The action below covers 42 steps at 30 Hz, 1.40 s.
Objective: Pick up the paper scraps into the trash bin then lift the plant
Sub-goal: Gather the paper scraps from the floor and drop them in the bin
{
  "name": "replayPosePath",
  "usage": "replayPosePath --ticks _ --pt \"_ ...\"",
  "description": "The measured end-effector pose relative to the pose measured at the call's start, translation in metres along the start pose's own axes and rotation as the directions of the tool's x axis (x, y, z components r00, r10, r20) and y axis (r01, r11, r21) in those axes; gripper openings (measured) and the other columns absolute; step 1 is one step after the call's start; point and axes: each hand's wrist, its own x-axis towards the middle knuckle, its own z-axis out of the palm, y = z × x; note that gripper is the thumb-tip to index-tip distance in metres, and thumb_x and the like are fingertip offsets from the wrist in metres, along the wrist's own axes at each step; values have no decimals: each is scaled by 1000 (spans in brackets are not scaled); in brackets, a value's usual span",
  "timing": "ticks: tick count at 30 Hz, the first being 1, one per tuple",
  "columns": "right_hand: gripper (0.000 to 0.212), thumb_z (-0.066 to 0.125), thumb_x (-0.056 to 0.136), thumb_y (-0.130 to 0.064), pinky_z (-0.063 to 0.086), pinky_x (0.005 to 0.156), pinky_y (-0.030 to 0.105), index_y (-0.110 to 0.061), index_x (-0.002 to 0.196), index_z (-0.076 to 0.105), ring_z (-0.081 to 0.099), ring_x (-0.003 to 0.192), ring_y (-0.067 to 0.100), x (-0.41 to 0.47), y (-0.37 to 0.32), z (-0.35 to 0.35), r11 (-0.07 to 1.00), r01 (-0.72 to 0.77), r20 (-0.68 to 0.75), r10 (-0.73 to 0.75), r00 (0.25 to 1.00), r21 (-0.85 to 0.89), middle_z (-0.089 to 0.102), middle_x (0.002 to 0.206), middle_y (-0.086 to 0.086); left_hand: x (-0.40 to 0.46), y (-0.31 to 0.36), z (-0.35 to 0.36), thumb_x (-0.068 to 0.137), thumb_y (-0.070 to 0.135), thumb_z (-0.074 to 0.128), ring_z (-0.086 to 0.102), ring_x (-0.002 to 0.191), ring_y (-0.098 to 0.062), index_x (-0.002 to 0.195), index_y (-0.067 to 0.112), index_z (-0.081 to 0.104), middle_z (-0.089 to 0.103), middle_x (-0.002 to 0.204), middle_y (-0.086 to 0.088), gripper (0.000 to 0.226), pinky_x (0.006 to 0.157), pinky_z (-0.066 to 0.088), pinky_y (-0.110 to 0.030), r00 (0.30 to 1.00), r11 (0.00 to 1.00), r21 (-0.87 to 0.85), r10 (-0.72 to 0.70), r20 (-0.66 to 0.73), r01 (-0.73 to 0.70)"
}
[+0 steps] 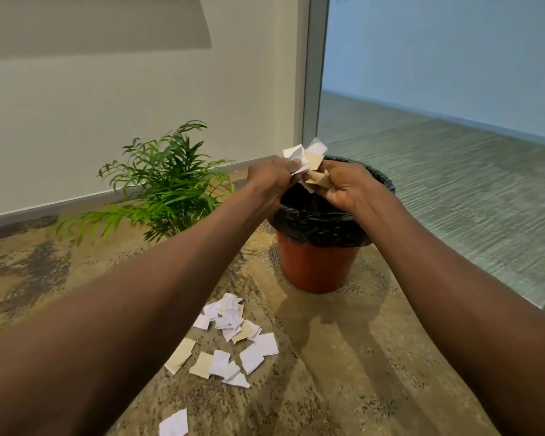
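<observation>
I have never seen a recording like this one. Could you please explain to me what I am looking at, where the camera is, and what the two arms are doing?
There is no machine here. The one picture comes from a camera worn on a person's head, looking forward and down, so the two bare arms are that person's own.

The left hand and the right hand are both stretched out over a trash bin, which is reddish-brown with a black bag lining it. Together they grip a bunch of white and beige paper scraps above its opening.

On the patterned carpet, more paper pieces lie in front of the bin, so the cleaning is not finished. A small green plant stands to the left of the bin, near the wall; nobody touches it.
</observation>
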Motion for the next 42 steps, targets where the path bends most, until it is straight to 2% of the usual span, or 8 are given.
replayPosePath --ticks 5,9,12,16,23,29,35,42 --pt "35 30 100 -3 51 74 48 0 128 52 60 87 33 11 -10 -7 998 -50 -160 44 986 -33 59 122 21 0 10 26 96 13 57 69 64 -22 98 -4 62 63 89 -14 18 52 57 -25 966 979 133 -175 189 151" --pt "53 22 99 -13 30 104 75 -7 152 26 25 143 49 18 -12 -20 994 -108 -172 105 979 -5 22 160 21 11 9 26 100 38 45 45 130 -41 146 4 29 45 144 -19 60 105 39 -53 918 967 75 -255 305 244" --pt "57 27 97 -8 23 109 73 -12 154 21 19 145 49 20 -8 -25 997 -59 -194 66 979 46 19 161 18 13 0 15 102 38 41 64 100 -33 142 -2 31 62 115 -26 58 83 53 -42 921 965 -68 -217 325 251" --pt "54 30 102 -8 25 115 63 -7 155 19 25 146 42 21 0 -20 990 -18 -176 43 983 139 17 162 17 16 -12 -7 104 31 42 42 134 -40 148 -3 29 38 146 -31 57 110 41 -41 956 948 -234 -156 250 216" --pt "22 55 95 -6 57 63 29 6 113 59 68 70 25 -11 19 17 977 206 45 -209 977 56 68 81 16 -5 -30 -76 101 17 49 66 83 -17 110 2 57 65 98 -12 19 76 57 -21 992 983 -159 -78 94 93" --pt "11 59 94 -7 51 51 28 2 92 65 60 55 21 -31 88 48 905 266 312 -161 936 -332 64 73 15 -22 -85 -184 97 13 56 59 93 -29 103 -2 64 65 103 -20 18 81 52 -38 997 910 408 -82 14 69" --pt "17 67 89 -8 59 67 34 -2 106 67 66 83 23 -24 195 22 410 337 440 188 878 -848 67 98 13 -52 -174 -268 74 44 81 59 115 -30 139 14 48 55 137 -11 79 95 50 -40 978 350 919 -167 -128 180" --pt "104 86 73 -35 39 112 41 -21 155 23 33 144 32 2 267 8 -127 511 400 475 783 -850 27 161 9 -72 -251 -279 41 88 69 5 148 -44 155 32 -2 4 162 -21 145 117 15 -61 926 154 957 -329 -185 246"
